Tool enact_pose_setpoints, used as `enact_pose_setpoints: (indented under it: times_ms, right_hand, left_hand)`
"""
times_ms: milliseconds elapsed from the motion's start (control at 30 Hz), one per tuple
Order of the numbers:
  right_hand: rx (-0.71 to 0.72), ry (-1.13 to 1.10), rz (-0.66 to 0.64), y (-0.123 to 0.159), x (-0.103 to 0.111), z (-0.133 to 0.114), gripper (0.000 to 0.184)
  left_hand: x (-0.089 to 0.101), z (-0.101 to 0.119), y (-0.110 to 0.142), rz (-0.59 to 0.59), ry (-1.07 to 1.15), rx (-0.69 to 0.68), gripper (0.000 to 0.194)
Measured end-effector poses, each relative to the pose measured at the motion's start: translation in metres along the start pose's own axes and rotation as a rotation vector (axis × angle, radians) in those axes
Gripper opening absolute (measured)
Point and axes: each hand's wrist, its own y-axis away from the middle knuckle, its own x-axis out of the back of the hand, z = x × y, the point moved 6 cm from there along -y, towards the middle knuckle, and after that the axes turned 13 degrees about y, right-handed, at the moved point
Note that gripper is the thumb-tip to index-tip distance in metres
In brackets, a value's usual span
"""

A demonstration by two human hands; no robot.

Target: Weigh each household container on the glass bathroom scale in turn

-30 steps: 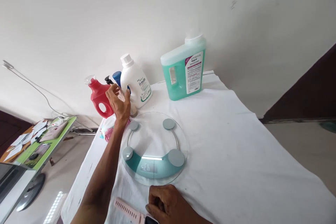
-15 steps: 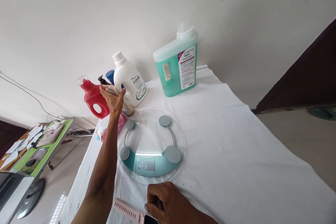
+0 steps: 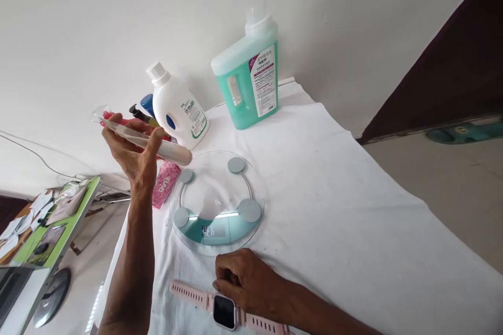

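Smooth pale tube (image 3: 173, 152) is tilted in the L hand (image 3: 135, 165), fingers + thumb closed round it, partly blocking the red bottle (image 3: 106, 114). R hand (image 3: 249, 282) is loosely curled by the pink watch (image 3: 224, 311), can't tell if gripping. Round glass scale (image 3: 214, 188) nearby; white jug (image 3: 178, 110) + translucent green jug (image 3: 244, 89) behind, on wrinkly cloth (image 3: 334, 193).

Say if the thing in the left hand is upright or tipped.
Tipped: the pale tube slants sideways in the left hand, rounded end lower, toward the scale.
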Motion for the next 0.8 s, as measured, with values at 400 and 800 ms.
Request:
enact_pose_setpoints:
  times_ms: [400, 800]
  right_hand:
    - [0.05, 0.033, 0.01, -0.001, -0.001, -0.001, 0.021]
    - [0.061, 0.02, 0.02, 0.001, 0.0, -0.003, 0.022]
  left_hand:
    - [-0.026, 0.006, 0.061, -0.2, -0.049, 0.237, 0.086]
    - [0.005, 0.001, 0.086, -0.256, -0.204, 0.273, 0.094]
